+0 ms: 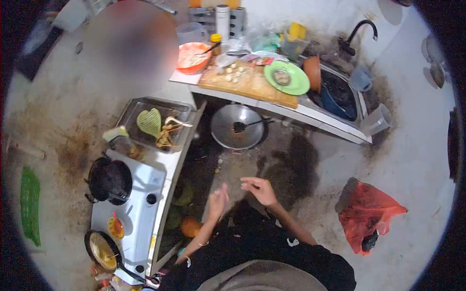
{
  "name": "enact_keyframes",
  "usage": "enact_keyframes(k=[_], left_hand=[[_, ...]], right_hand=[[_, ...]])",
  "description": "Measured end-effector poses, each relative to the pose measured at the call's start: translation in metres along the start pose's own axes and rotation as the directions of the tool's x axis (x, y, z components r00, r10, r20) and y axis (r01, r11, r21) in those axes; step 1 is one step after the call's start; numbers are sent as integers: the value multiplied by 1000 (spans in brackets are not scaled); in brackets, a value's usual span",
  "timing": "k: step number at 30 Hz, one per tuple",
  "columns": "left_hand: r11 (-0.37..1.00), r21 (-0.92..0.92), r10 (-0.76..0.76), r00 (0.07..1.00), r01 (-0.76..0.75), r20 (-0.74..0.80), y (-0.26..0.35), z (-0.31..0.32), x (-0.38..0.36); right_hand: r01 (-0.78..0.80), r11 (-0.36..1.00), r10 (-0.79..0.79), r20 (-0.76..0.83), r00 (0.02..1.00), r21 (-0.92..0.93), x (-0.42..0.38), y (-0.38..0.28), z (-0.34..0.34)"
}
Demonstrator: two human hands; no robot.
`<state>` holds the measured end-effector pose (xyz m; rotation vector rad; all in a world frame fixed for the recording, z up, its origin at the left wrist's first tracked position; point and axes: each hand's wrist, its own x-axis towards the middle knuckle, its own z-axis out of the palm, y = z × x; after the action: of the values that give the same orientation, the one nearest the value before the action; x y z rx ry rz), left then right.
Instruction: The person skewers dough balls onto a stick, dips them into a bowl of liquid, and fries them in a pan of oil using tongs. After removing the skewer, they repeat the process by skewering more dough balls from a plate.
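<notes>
My left hand (219, 198) is raised in front of my body, holding nothing, its fingers stretched upward and slightly blurred. Beside it, my right hand (262, 191) hangs in the air with fingers extended to the left, also empty. A gap separates the two. Beyond them a large metal wok (222, 132) sits low near the floor, a black spatula (240, 127) lying in it. To the left is a white gas stove (150, 186) carrying a dark wok (110, 179), a small orange bowl (115, 226) and a frying pan (102, 250) with yellowish food inside.
The far counter holds a wooden board (218, 81) with dough balls, a green plate (297, 86), an orange bowl (191, 69) and a sink (360, 104). A tray (141, 104) with skewers stands behind the stove. On the right floor lies a red plastic bag (366, 208).
</notes>
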<state>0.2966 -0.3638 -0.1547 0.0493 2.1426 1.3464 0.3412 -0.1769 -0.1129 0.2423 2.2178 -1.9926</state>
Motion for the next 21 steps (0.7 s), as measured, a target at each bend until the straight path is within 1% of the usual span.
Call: enact_keyframes(k=[1, 2, 4, 5, 6, 7, 8, 9, 11, 15, 16, 17, 18, 20, 21], left_hand=[[924, -354, 152, 988, -141, 4, 6, 22, 25], [709, -663, 282, 958, -242, -48, 15, 47, 45], [613, -790, 207, 964, 4, 166, 96, 62, 35], [616, -788, 209, 962, 9, 174, 100, 83, 43], [432, -900, 373, 919, -52, 126, 97, 104, 57], [220, -972, 514, 857, -82, 44, 95, 115, 66], [229, -970, 516, 855, -83, 49, 100, 116, 69], [269, -955, 514, 857, -125, 33, 102, 114, 70], [339, -918, 516, 857, -207, -2, 117, 109, 71], [431, -818, 537, 837, -380, -107, 161, 94, 77], [437, -816, 531, 841, -379, -106, 169, 87, 75], [477, -804, 491, 866, -356, -93, 181, 80, 73], [508, -792, 458, 885, -338, -84, 196, 74, 74], [579, -765, 373, 926, -284, -62, 215, 62, 74], [611, -748, 337, 940, -260, -51, 221, 57, 81]], right_hand=[[63, 998, -63, -108, 992, -8, -2, -17, -1], [122, 992, -124, -211, 970, -25, -3, -27, 1], [251, 918, -314, -177, 933, -307, 11, -17, 3], [231, 910, -309, -189, 932, -346, 23, -1, 11], [230, 912, -309, -198, 930, -341, 33, 4, 2], [254, 927, -332, -285, 899, -278, 47, 5, -8], [286, 933, -350, -370, 861, -216, 58, 3, -16], [284, 936, -344, -378, 859, -206, 62, 2, -18], [288, 928, -362, -379, 852, -238, 66, -12, -20], [306, 895, -414, -346, 842, -325, 76, -56, -26], [308, 890, -420, -338, 842, -337, 77, -68, -25], [441, 842, -525, -285, 802, -309, 78, -80, -29], [446, 839, -530, -282, 800, -311, 90, -89, -38], [404, 865, -478, -246, 843, -298, 117, -102, -53], [470, 806, -568, -245, 786, -361, 140, -95, -65]])
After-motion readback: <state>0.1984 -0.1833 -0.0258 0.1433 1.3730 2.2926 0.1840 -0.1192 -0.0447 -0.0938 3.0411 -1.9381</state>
